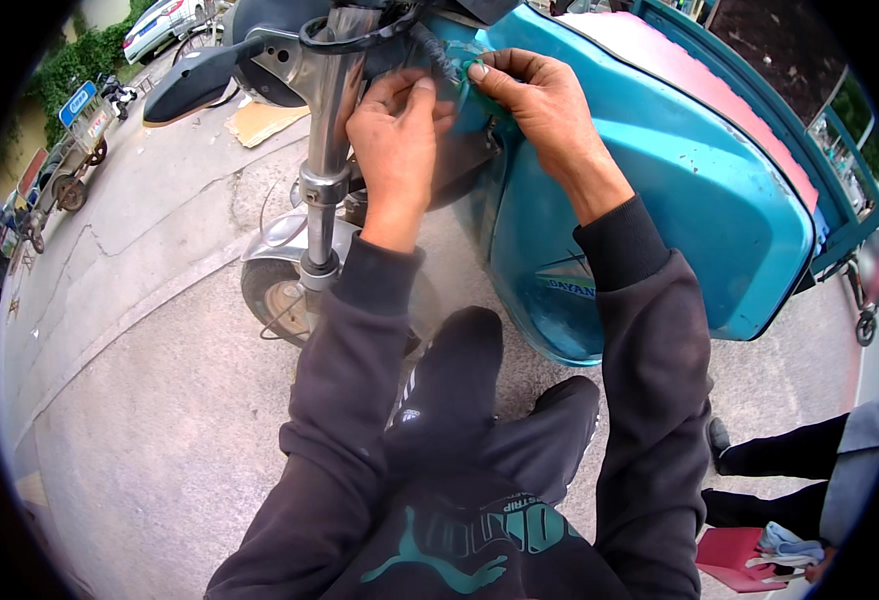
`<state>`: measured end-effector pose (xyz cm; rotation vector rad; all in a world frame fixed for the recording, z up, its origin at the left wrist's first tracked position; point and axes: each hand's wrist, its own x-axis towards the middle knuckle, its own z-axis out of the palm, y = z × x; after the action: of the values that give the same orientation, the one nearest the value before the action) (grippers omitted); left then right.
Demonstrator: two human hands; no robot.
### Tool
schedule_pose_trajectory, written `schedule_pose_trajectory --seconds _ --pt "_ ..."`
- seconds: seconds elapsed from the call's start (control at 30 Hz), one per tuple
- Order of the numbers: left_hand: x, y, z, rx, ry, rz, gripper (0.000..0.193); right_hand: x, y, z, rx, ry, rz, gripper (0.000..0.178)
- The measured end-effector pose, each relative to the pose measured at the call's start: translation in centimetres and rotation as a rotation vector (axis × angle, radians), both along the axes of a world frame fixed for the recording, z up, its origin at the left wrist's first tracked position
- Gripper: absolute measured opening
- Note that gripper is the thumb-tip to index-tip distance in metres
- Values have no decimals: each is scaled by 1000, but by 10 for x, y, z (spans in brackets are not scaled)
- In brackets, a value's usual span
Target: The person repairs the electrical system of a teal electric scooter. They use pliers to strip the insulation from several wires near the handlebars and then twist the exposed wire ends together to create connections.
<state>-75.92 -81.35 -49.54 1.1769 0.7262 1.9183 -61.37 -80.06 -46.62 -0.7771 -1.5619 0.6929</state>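
Seen from above through a round, wide lens, a person in a dark sweatshirt and dark trousers works at the front of a blue-green three-wheeled vehicle, arms stretched forward from the lower edge. Both hands are near the top, between the chrome fork tube (331, 115) and the vehicle's glossy blue panel (649, 190). The right hand (547, 108) pinches a thin green strip (466, 88) between thumb and forefinger, at the upper front corner of the panel, beside a grey wrapped cable (436, 52). The left hand (397, 128) is just to the left of it, close to the fork tube, with thumb and fingers drawn narrowly together; whether anything is between them cannot be made out.

Left of the fork, a black mirror (197, 84) juts outward. Below is the front wheel (275, 298) under a silver mudguard (262, 247). A pink sheet (699, 95) runs along the top of the panel at the right.

The pale pavement (149, 380) carries a flat piece of cardboard (265, 124) beyond the mirror. At the upper left are a white car (162, 28), green bushes (94, 55) and a parked cart (71, 188). At the lower right, another person's dark-clad legs (784, 455) show near a red tray-like object (727, 560) and a light blue cloth (787, 541).
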Motion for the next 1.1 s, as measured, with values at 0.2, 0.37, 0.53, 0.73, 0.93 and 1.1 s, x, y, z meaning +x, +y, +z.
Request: schedule_pose_trajectory --seconds 0.2,0.37,0.53,0.73,0.93,1.1 --pt "-6 -5 12 -41 293 78 39 -7 -1 -8 156 -33 89 19" --pt "-4 -5 1 -55 271 -22 36 -1 -12 -7 377 -264 -201 12" --pt "8 18 -5 1 316 -115 28 11 -31 2 508 -751 -604 16" --pt "-34 24 14 -149 227 -150 46 -20 -9 -2 641 -525 -520 16" --pt "-62 53 24 -114 376 -146 31 -76 -13 7 408 -539 -734 14" --pt "-93 104 7 -94 448 -226 22 -86 -22 14 359 -613 -866 15"
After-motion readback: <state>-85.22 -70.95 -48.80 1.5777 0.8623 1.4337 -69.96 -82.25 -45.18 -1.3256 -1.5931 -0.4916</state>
